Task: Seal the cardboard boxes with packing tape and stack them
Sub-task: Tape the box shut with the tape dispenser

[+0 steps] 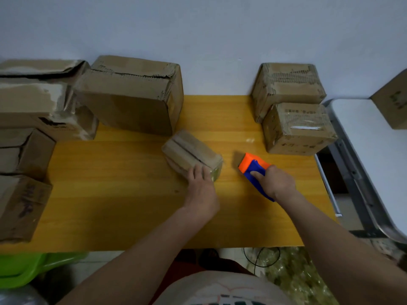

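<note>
Orange-yellow wood grain covers the worktop [123, 194], and the person leans over its near edge with both bare arms stretched forward. At the middle lies a small cardboard box [190, 154], set at an angle, its two top flaps meeting along a dark seam that shows no tape. The left hand [201, 188] rests on the box's near end, fingers laid over the top edge. Just to the right, apart from the box, the right hand [277, 182] grips a blue and orange tape dispenser [255, 169], fingers curled round the blue handle, the orange head pointing away towards the wall.

Cartons crowd both ends. Behind the small box, almost touching its far corner, stands a large battered carton [132, 95] with torn top edges. Further left a crumpled taped carton [39, 106] sits against the wall, with two more boxes [22, 194] in front of it along the left edge. On the right, two medium boxes [293, 111] stand one behind the other, the nearer one bearing a strip of clear tape on top. Beyond the worktop's right end is a white folding table [365, 146] carrying another carton [394, 100]. A green plastic bin [26, 269] sits on the floor at the lower left.
</note>
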`<action>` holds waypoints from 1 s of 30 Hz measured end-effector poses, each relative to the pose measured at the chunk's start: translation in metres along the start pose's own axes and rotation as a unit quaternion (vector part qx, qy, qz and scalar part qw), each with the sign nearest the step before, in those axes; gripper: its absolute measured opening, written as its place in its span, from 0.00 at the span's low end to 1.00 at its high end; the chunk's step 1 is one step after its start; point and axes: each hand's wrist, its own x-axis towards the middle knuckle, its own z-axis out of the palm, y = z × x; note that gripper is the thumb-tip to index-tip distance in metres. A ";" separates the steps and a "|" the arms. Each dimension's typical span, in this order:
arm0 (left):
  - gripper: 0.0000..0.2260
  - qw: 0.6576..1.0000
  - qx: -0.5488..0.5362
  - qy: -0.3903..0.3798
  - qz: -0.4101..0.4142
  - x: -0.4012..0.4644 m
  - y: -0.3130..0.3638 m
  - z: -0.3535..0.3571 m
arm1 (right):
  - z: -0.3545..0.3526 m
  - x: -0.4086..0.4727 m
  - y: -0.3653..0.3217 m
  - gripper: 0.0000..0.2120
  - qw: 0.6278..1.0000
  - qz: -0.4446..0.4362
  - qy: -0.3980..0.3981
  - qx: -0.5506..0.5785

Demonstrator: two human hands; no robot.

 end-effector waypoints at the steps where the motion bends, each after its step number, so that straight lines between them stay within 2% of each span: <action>1: 0.37 1.000 -0.005 0.002 0.009 -0.004 0.000 0.000 | 0.007 0.000 0.000 0.26 1.000 -0.004 -0.012 0.021; 5: 0.30 0.997 0.030 0.026 0.064 -0.009 -0.017 -0.004 | 0.037 0.000 0.000 0.20 0.994 -0.037 -0.085 0.050; 9: 0.24 0.983 0.104 0.053 0.139 0.010 -0.046 -0.013 | 0.044 0.001 0.006 0.20 0.994 -0.041 -0.076 0.073; 11: 0.26 0.984 0.117 0.046 0.129 0.025 -0.057 -0.015 | 0.038 0.000 0.005 0.18 0.996 -0.047 -0.014 0.075; 13: 0.32 0.986 0.124 0.013 0.109 0.036 -0.061 -0.016 | 0.031 -0.002 -0.002 0.13 0.987 -0.076 0.090 0.112; 15: 0.35 0.982 0.153 0.008 0.106 0.041 -0.059 -0.016 | 0.025 -0.007 -0.015 0.08 0.958 -0.156 0.171 0.169; 18: 0.34 0.968 0.195 0.057 0.147 0.034 -0.055 -0.014 | 0.022 -0.011 -0.041 0.08 0.908 -0.299 0.206 0.210; 20: 0.34 0.959 0.204 0.099 0.167 0.029 -0.058 -0.012 | 0.020 -0.009 -0.058 0.12 0.893 -0.352 0.192 0.206; 23: 0.32 0.960 0.174 0.119 0.184 0.032 -0.066 -0.009 | 0.022 0.002 -0.073 0.16 0.903 -0.368 0.149 0.163; 27: 0.30 0.972 0.137 0.086 0.168 0.034 -0.066 -0.010 | 0.016 0.020 -0.083 0.13 0.916 -0.340 0.079 0.199; 30: 0.32 0.977 0.112 0.084 0.163 0.033 -0.065 -0.011 | 0.014 0.028 -0.088 0.13 0.918 -0.284 -0.016 0.276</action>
